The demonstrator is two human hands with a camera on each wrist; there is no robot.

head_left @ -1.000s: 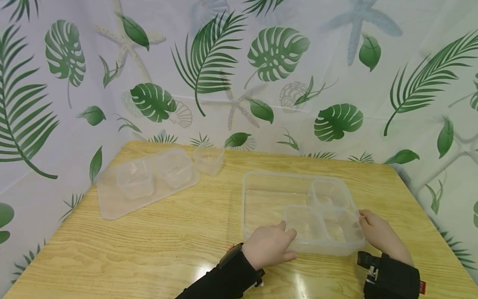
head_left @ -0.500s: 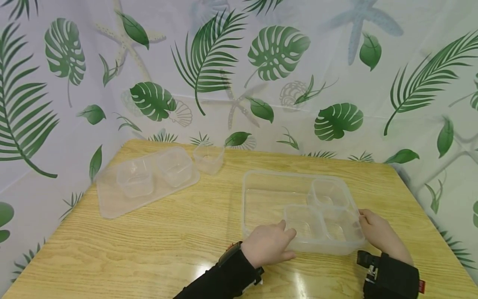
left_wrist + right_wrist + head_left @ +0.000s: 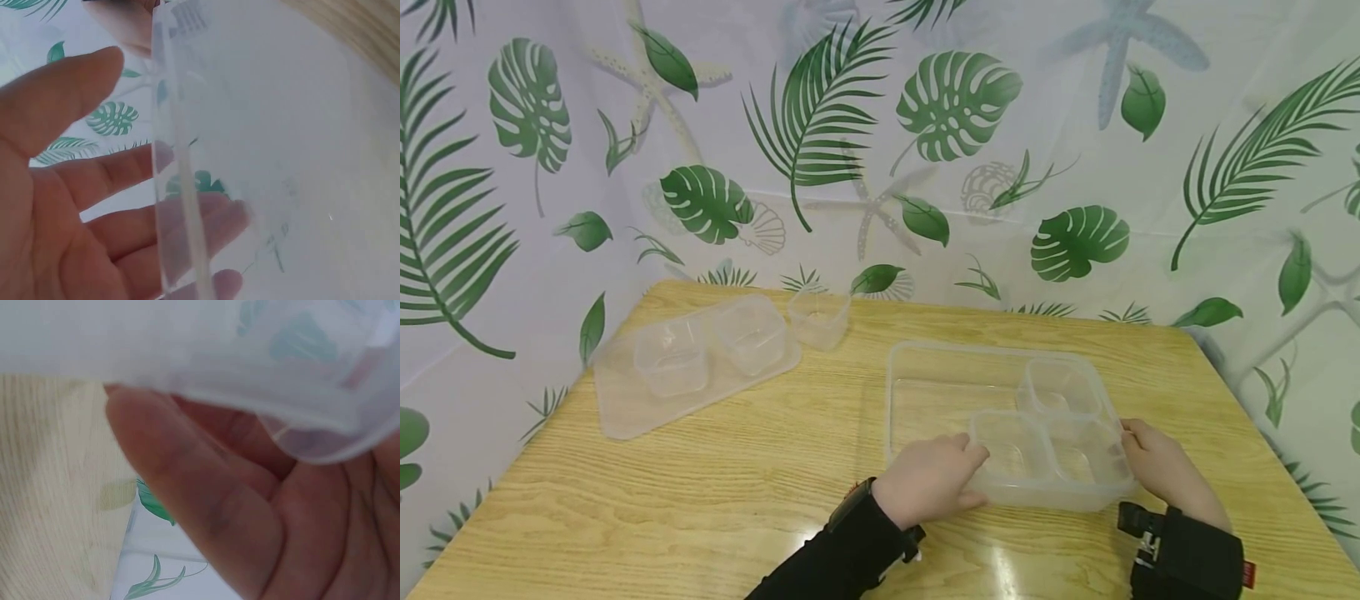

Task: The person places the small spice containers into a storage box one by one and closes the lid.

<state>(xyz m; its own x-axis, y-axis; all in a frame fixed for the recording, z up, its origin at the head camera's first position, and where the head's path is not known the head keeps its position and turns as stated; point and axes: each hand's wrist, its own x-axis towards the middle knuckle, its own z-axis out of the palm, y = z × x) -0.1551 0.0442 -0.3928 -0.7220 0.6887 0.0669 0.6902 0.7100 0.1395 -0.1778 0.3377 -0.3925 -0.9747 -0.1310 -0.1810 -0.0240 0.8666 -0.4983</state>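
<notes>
A large clear plastic food container (image 3: 951, 364) rests on the table, with three small clear square cups (image 3: 1060, 392) inside it, toward its right and front. At the container's front left stands my left hand (image 3: 931, 479), its fingers spread loosely. In the left wrist view its fingertips show through the clear wall, with the thumb (image 3: 94, 78) apart from it. My right hand (image 3: 1172, 475) holds the container's right side near the front corner. In the right wrist view a finger (image 3: 181, 469) lies against the container's edge, and the other fingers are partly hidden behind it.
A clear flat lid (image 3: 625, 408) lies at the table's left, bearing two small cups (image 3: 672, 358). Another cup (image 3: 820, 317) stands right of the lid by the back edge. Behind the wooden table (image 3: 700, 500) hangs a leaf-patterned cloth (image 3: 850, 125).
My left hand has shifted slightly left and back toward me along the container's front. The right hand, the container and the cups stay where they were.
</notes>
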